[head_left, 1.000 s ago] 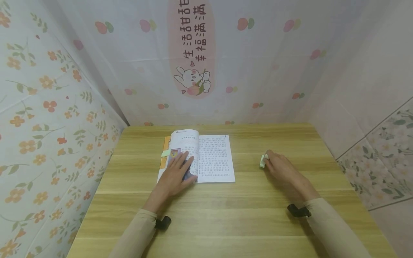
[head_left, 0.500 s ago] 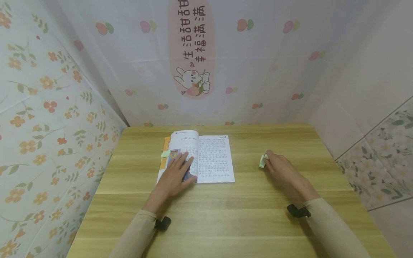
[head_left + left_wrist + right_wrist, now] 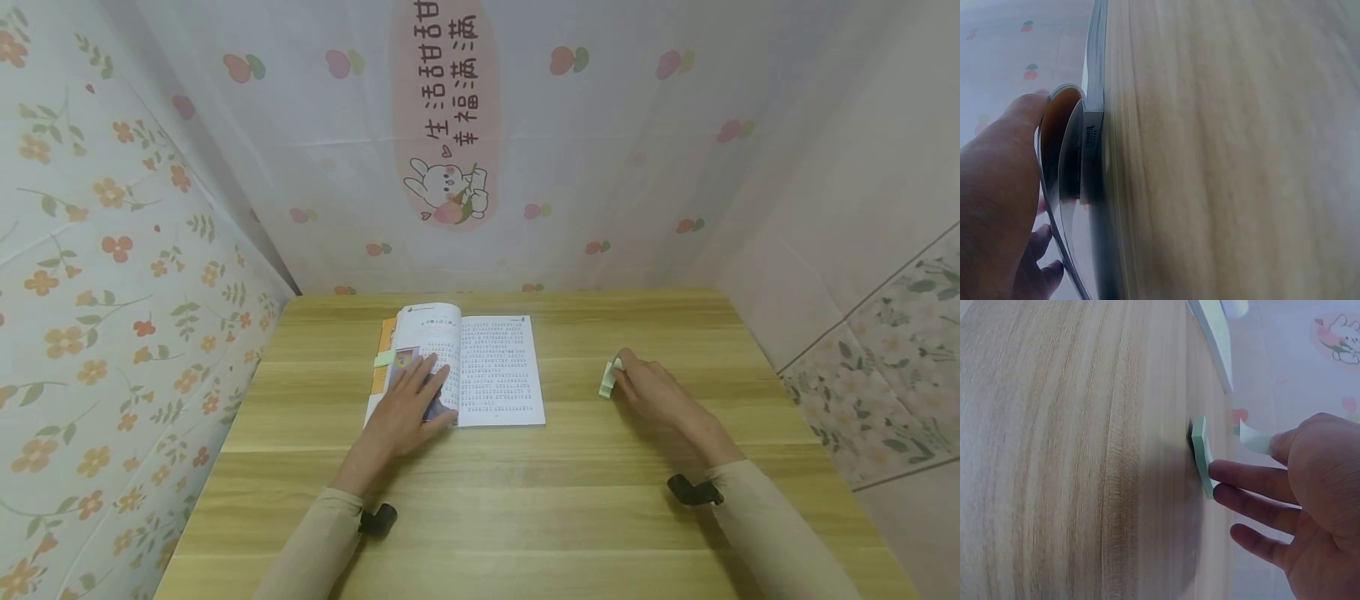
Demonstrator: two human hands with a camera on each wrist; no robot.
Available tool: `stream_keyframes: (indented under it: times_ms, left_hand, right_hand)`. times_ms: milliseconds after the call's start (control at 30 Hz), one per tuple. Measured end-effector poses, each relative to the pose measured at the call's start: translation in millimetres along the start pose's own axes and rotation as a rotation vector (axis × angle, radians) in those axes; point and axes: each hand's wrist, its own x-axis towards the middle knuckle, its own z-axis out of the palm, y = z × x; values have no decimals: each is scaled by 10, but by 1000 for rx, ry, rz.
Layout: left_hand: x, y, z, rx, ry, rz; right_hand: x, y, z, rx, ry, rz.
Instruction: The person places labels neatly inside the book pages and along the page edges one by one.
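An open book (image 3: pixel 501 367) lies on the table, with printed text on its right page. My left hand (image 3: pixel 403 414) rests on the left page, fingers spread, partly covering a picture there. In the left wrist view the pages (image 3: pixel 1054 181) bow up beneath that hand. To the right of the book, my right hand (image 3: pixel 658 393) is at a pale green sticky note pad (image 3: pixel 1200 453). A curled sheet, a sticky note (image 3: pixel 1255 439), is pinched at the thumb tip, away from the pad. Two other fingertips touch the pad's face.
A pale green tab (image 3: pixel 385 357) sticks out at the book's left edge over an orange cover (image 3: pixel 387 333). The wooden table (image 3: pixel 495 508) meets printed cloth (image 3: pixel 585 167) at the back and a flowered cloth (image 3: pixel 112 333) on the left.
The green pad has shifted slightly toward me and to the left under the right fingers. The left hand and the book look the same.
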Motion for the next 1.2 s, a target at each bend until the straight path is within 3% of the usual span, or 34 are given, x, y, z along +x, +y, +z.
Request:
stream_keyframes:
  times_ms: [267, 500, 733, 1200]
  left_hand:
    - [-9, -3, 2, 2, 9, 4]
    - [-15, 12, -19, -2, -3, -1]
    - [-15, 15, -29, 0, 2, 5]
    - [-15, -9, -20, 1, 11, 10]
  right_hand:
    - [8, 7, -1, 12, 5, -9]
    - [42, 2, 46, 44, 59, -1]
    - [77, -110, 112, 147, 118, -29]
    - [197, -305, 250, 222, 116, -24]
